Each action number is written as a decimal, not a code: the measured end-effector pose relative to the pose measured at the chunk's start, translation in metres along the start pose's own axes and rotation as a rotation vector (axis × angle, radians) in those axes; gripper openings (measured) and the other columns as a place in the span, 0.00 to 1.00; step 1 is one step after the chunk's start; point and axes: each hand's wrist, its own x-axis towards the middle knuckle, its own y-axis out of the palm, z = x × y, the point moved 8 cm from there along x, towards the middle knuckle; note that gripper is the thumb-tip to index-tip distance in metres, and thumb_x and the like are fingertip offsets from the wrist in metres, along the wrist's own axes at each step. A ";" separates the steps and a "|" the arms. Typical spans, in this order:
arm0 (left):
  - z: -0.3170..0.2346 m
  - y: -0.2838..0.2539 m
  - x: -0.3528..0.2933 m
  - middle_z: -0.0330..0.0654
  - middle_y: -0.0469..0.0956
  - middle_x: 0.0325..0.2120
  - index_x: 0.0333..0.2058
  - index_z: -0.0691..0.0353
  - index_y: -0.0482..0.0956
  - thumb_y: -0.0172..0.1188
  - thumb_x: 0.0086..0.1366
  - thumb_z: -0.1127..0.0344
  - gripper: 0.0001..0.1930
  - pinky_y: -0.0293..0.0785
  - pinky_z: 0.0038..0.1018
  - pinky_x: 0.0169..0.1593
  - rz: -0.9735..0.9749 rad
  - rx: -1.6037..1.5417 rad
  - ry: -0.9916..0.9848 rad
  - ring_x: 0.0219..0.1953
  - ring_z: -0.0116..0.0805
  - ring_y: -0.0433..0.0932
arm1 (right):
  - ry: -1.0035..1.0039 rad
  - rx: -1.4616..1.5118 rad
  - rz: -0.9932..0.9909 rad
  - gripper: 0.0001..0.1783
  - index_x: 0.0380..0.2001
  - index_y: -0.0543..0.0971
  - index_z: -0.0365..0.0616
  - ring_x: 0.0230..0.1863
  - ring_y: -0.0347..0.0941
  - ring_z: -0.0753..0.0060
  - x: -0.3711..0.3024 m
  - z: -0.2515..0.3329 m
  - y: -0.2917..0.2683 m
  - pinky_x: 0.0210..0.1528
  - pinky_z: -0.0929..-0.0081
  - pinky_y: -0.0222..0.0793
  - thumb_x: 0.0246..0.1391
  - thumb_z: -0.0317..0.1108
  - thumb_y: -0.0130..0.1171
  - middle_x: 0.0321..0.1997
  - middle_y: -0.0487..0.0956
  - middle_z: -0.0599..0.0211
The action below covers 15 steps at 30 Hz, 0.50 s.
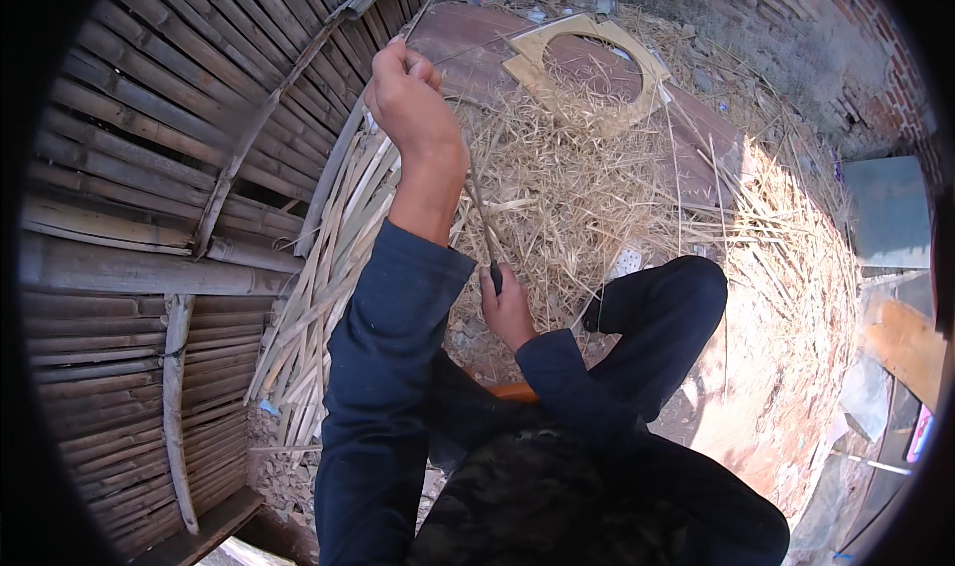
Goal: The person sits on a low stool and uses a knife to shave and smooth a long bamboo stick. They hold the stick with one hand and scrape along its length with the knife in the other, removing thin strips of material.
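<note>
My left hand (413, 103) is raised at the upper left, its fingers closed on what looks like a thin bamboo strip. Only a thin end of the strip shows above the fist. Lower and nearer my body, my right hand (509, 312) grips a knife by its black handle (496, 279). The narrow dark blade (482, 213) points up and away, passing just right of my left wrist. Pale curled shavings (567, 178) lie heaped beyond my right hand. A bundle of long split bamboo strips (333, 287) lies to the left of my left arm.
A bamboo-slat wall (169, 138) stands close on the left. Ahead, a board with a round hole (532, 54) lies on a reddish-brown sheet (458, 39). My bent right knee (686, 292) sticks up beside the shavings. A brick wall (796, 29) stands at the far right.
</note>
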 end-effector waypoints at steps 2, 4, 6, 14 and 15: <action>0.013 -0.001 -0.004 0.31 0.56 0.14 0.15 0.55 0.58 0.48 0.62 0.62 0.17 0.49 0.23 0.25 -0.046 -0.029 -0.058 0.18 0.23 0.53 | 0.174 -0.152 0.118 0.13 0.33 0.71 0.41 0.17 0.66 0.78 -0.008 -0.092 0.016 0.22 0.78 0.60 0.60 0.41 0.53 0.14 0.67 0.71; 0.003 -0.022 0.015 0.31 0.56 0.13 0.15 0.54 0.58 0.48 0.61 0.62 0.16 0.48 0.23 0.24 -0.099 -0.034 -0.029 0.18 0.23 0.54 | 0.624 0.307 0.395 0.11 0.29 0.70 0.44 0.12 0.61 0.78 -0.019 -0.073 0.031 0.16 0.77 0.56 0.61 0.40 0.51 0.12 0.64 0.72; -0.008 -0.038 0.019 0.31 0.56 0.13 0.15 0.54 0.58 0.49 0.60 0.62 0.16 0.48 0.23 0.24 -0.132 -0.031 -0.001 0.18 0.23 0.54 | 1.062 0.715 0.534 0.13 0.24 0.67 0.47 0.08 0.57 0.77 -0.027 -0.004 0.021 0.11 0.76 0.52 0.61 0.39 0.51 0.10 0.62 0.74; 0.000 -0.020 0.006 0.31 0.57 0.15 0.16 0.55 0.59 0.49 0.60 0.62 0.16 0.49 0.22 0.24 -0.058 -0.059 0.009 0.17 0.22 0.55 | 0.155 0.273 0.200 0.12 0.29 0.72 0.38 0.18 0.70 0.67 0.037 0.123 -0.025 0.22 0.72 0.59 0.59 0.36 0.56 0.15 0.70 0.63; -0.001 -0.023 0.009 0.31 0.57 0.15 0.16 0.55 0.59 0.49 0.61 0.62 0.15 0.49 0.22 0.24 -0.052 -0.049 0.005 0.18 0.22 0.55 | 0.128 0.203 0.172 0.12 0.29 0.72 0.37 0.21 0.73 0.65 0.032 0.128 -0.020 0.24 0.71 0.61 0.58 0.36 0.56 0.18 0.72 0.59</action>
